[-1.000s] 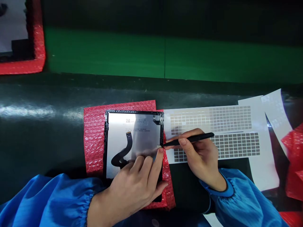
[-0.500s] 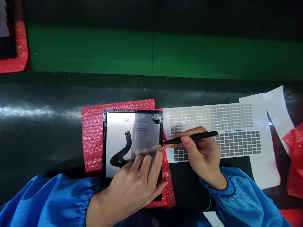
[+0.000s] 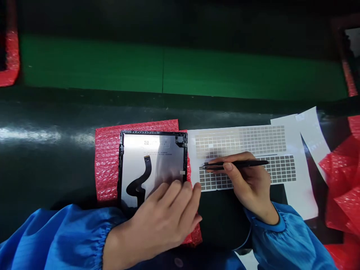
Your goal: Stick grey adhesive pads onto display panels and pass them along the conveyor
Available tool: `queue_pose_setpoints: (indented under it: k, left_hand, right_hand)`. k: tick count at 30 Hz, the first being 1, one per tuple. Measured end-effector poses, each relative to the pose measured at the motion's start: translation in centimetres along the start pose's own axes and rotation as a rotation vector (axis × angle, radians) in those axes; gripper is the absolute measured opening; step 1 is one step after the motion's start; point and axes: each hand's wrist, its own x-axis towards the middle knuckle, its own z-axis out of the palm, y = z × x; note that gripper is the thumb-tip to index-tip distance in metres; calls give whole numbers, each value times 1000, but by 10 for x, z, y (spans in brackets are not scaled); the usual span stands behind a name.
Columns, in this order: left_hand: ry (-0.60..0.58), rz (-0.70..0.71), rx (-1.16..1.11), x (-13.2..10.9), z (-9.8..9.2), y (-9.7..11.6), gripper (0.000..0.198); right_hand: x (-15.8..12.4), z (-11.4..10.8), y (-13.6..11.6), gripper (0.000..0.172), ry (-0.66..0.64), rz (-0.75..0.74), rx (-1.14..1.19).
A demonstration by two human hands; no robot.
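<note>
A flat display panel lies face down, with a silver back and a black frame. A black flex cable curves across its lower left. A small pale sticker sits near the panel's right edge. My left hand rests over the panel's lower part, fingers spread and holding nothing. My right hand pinches black tweezers, their tips over a white sheet of small grey stickers, just left of my fingers.
The panel lies on red bubble wrap on a dark bench. White backing strips and crumpled red bubble wrap lie to the right. A green band runs along the back.
The tweezers have moved right, from the panel's edge to over the sticker sheet, leaving the pale sticker on the panel. My left fingertips have drawn back from it. The view has shifted slightly.
</note>
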Motion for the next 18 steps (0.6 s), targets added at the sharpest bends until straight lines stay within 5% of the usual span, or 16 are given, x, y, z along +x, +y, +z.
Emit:
queue_pose_setpoints:
  k: [8,18]
  left_hand:
    - [-178,90,106,4,16,14,64]
    - [-99,-6,39,28,3,-1,64]
  right_hand:
    - [-4,1,0,11,23,-35,-66]
    - [28,6,-8,10,37,-108,-146]
